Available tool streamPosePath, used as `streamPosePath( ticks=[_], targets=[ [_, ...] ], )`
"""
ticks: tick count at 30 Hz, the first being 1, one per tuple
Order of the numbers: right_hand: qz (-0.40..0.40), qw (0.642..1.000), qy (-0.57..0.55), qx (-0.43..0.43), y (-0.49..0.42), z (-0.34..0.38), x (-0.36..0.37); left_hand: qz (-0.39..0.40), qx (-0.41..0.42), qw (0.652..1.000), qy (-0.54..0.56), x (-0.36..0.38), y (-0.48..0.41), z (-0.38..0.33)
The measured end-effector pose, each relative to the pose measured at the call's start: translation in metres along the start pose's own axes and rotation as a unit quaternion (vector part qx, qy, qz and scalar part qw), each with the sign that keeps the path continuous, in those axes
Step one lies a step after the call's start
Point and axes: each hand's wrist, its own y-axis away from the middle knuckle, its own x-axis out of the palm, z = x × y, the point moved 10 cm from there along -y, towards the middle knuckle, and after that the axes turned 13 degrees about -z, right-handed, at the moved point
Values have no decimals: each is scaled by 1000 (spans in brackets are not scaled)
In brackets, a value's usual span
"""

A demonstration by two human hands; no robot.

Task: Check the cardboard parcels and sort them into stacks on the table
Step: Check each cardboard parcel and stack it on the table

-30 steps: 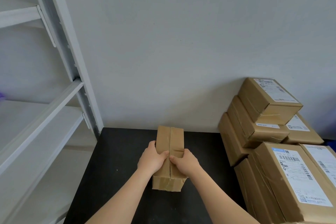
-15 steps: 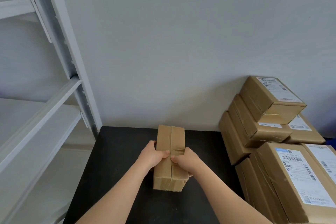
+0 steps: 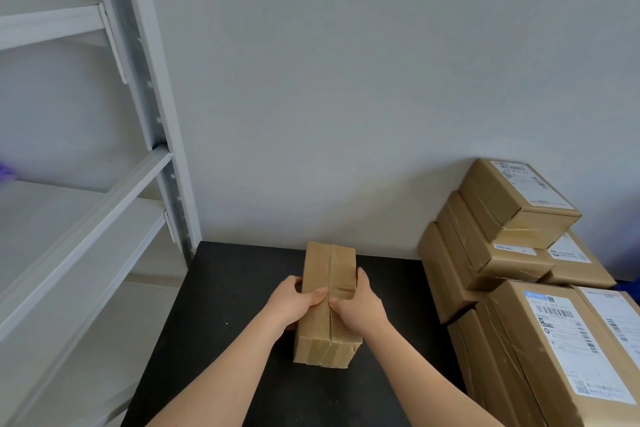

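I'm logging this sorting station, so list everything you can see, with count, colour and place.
held parcel: one, brown, mid-table, between both hands.
stacked parcels: at least six, brown with white labels, piled to the right of the held parcel.
table: one, black, against the wall.
rack: one, white-grey, left of the table.
purple thing: one, purple, on a rack shelf at the left edge; too little shows to name it.
wall: one, pale grey, behind everything.
left hand: one, bare, grips the held parcel's left side, thumb on top.
right hand: one, bare, grips its right side, thumb on top.
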Motion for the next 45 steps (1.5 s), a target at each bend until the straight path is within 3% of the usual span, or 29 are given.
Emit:
streamPosePath(
  ticks=[4, 7, 15, 22, 32, 38, 41, 45],
  targets=[
    [-71, 995, 26, -64, 6, 19, -8, -13, -35, 997, 74, -17, 4, 2],
    [-86, 993, 46, -70, 10, 26, -8, -41, 21, 999, 28, -29, 6, -8],
    [-82, 987, 138, -16, 7, 20, -11, -24, 58, 998, -24, -22, 12, -17],
    [-76, 993, 93, 16, 2, 11, -8, -35, 63, 997, -28, -28, 9, -16],
    [-57, 984, -152, 70, -1, 2, -27, -45, 4, 997, 57, -32, -1, -9],
    [29, 930, -350, 111, 1, -2, -24, 105, -100, 968, 205, -17, 9, -11],
    [77, 919, -371, 107, 5, 4, -22, 144, -88, 958, 233, -11, 15, -21],
    [83, 925, -356, 102, 3, 6, -26, 133, -57, 962, 231, -4, 20, -32]
  ],
)
